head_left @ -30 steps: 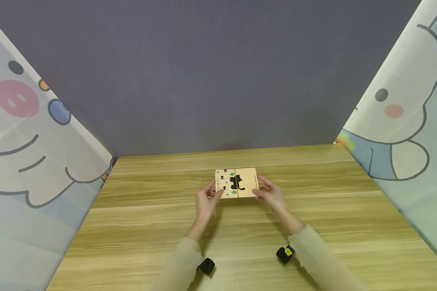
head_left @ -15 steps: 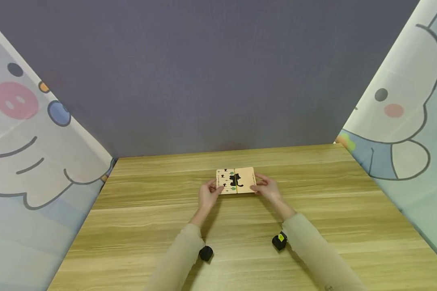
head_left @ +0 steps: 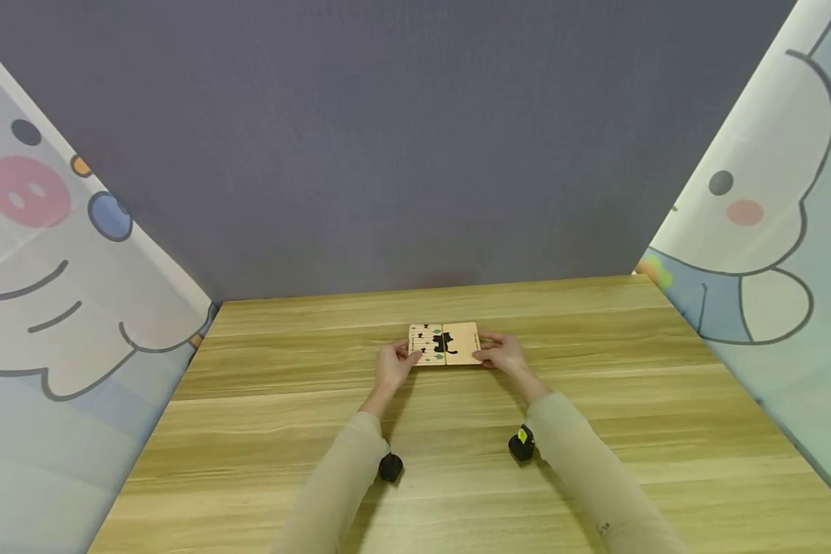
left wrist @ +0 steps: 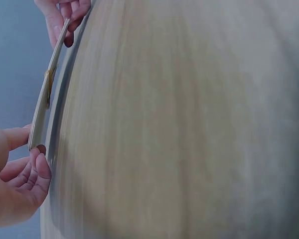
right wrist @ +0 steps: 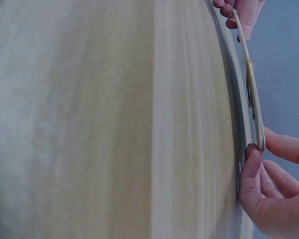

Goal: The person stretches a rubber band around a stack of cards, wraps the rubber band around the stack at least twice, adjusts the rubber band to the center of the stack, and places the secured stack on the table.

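Both hands hold a thin cream notebook [head_left: 464, 338] with a black cat printed in the middle and a striped left half. A yellow band [left wrist: 48, 79] runs around its middle. My left hand [head_left: 392, 368] pinches the left end, thumb on top and fingers beneath. The right hand [head_left: 504, 355] grips the right end the same way. In the wrist views the notebook [right wrist: 256, 109] appears edge-on, slightly bowed, its layered edges showing. It is held above the table, and its underside is mostly hidden.
A wood-grain table [head_left: 305, 431] lies under the hands. A dark grey panel [head_left: 415, 154] rises behind it, with cartoon-printed cloths [head_left: 748, 323] on both sides. Black wrist cameras [head_left: 391, 467] hang below the beige sleeves [head_left: 582, 462].
Both hands have moved the notebook slightly away and to the left, and it looks a little smaller in the head view. The grip at both ends is unchanged.
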{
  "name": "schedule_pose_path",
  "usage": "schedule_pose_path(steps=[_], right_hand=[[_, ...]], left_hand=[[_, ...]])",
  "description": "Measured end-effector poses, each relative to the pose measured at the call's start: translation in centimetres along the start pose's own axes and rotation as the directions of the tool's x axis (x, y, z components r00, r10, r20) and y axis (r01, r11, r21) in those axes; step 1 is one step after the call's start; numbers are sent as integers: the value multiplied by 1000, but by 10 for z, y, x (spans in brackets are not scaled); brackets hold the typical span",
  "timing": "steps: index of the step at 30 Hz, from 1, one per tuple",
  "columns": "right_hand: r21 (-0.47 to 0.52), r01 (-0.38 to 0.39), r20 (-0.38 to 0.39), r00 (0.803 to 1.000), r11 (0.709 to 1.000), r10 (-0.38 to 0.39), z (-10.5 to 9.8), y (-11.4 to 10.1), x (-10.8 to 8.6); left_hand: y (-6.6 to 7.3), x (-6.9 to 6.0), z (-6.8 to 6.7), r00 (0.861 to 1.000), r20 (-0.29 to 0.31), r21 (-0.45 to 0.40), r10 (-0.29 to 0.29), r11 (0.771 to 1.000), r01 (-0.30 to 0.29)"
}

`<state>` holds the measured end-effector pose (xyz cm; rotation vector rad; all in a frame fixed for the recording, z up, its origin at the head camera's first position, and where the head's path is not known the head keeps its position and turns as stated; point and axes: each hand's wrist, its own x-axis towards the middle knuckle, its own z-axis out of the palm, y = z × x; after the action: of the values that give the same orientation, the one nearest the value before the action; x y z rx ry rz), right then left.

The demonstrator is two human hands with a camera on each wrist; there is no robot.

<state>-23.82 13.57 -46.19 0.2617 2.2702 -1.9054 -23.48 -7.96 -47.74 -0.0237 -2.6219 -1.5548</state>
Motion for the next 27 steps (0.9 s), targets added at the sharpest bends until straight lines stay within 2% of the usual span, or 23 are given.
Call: schedule_pose_path(steps=[8,19,23,27], right_hand=[[-31,-6,-15,1000,1000,5,-1,1,4],[-49,31,-24,999,998,-32,-5,2,1],[-73,60,6,998,996,-60,-8,2,-3],[-164,128,6,992,978,-129,-14,2,-7]], left_hand=[[-2,3,2,1000,3,30,-13,999,13],[-3,0,-1,999,5,0,-43,999,43],[-6,-2,-5,1000,-15,-10,9,1000,-9],[-10,-4,-13,996,-33,14,80,997,-80]])
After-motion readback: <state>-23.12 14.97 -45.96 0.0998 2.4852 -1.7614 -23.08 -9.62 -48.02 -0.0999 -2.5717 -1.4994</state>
